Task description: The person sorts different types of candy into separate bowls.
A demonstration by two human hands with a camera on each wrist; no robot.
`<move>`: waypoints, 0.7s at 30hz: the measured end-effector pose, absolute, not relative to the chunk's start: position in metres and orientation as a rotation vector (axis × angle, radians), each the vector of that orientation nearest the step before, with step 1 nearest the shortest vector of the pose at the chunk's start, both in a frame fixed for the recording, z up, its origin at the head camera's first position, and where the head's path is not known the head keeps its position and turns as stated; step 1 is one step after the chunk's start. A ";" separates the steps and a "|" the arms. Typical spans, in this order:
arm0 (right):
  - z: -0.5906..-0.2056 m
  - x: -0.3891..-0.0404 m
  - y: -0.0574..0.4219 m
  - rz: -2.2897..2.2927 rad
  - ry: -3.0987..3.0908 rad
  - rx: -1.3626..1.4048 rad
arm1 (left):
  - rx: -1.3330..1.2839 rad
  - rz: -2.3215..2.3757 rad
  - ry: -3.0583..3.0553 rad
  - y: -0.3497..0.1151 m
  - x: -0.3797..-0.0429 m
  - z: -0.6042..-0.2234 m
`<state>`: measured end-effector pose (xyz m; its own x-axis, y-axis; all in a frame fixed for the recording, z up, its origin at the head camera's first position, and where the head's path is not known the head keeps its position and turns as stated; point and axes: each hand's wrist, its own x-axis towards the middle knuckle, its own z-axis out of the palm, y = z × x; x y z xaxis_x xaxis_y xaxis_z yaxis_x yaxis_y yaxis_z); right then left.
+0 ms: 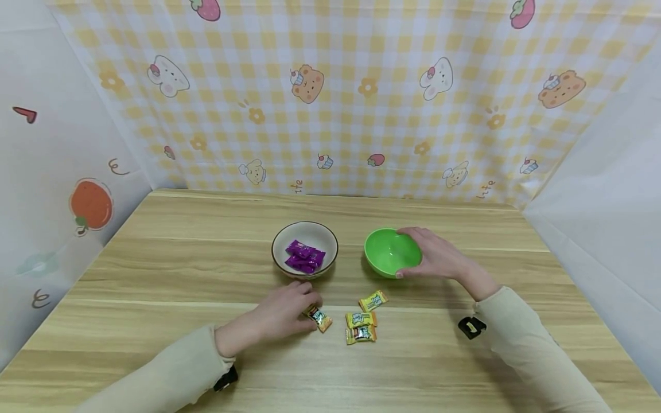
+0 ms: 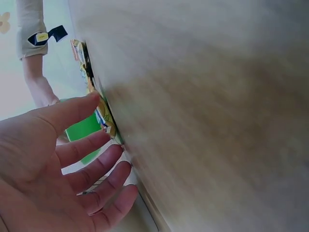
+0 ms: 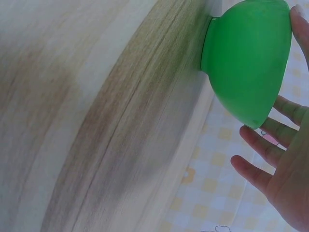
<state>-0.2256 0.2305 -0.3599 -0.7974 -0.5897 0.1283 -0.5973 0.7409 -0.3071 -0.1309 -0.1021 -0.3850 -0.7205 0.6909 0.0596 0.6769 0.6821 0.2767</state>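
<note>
My right hand (image 1: 431, 255) spans the green bowl (image 1: 388, 255), with the thumb at its near rim and fingers at the far rim. In the right wrist view, the bowl (image 3: 248, 63) sits on its foot on the table, and some fingers extend past the rim. My left hand (image 1: 281, 312) is low over the table at a yellow-wrapped candy (image 1: 320, 319), partly hidden by the fingers. The left wrist view shows loosely spread fingers (image 2: 91, 176), thumb and index near the candy (image 2: 103, 116). Whether they touch it I cannot tell.
A cream bowl (image 1: 330, 244) with a dark rim holds purple-wrapped candies (image 1: 304, 256), just beyond the left hand. Between the hands lie more yellow candies (image 1: 373, 300). The wooden table (image 1: 196, 252) ends at a checked cloth backdrop (image 1: 341, 126).
</note>
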 end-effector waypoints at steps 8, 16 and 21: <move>-0.360 -0.225 0.231 0.524 -2.921 0.980 | 1.141 0.451 2.828 -0.099 -0.131 -0.385; -0.360 -0.226 0.231 0.522 -2.920 0.980 | 1.108 0.587 2.771 -0.097 -0.133 -0.386; -0.361 -0.226 0.231 0.527 -2.915 0.986 | 1.099 0.711 2.685 -0.097 -0.133 -0.385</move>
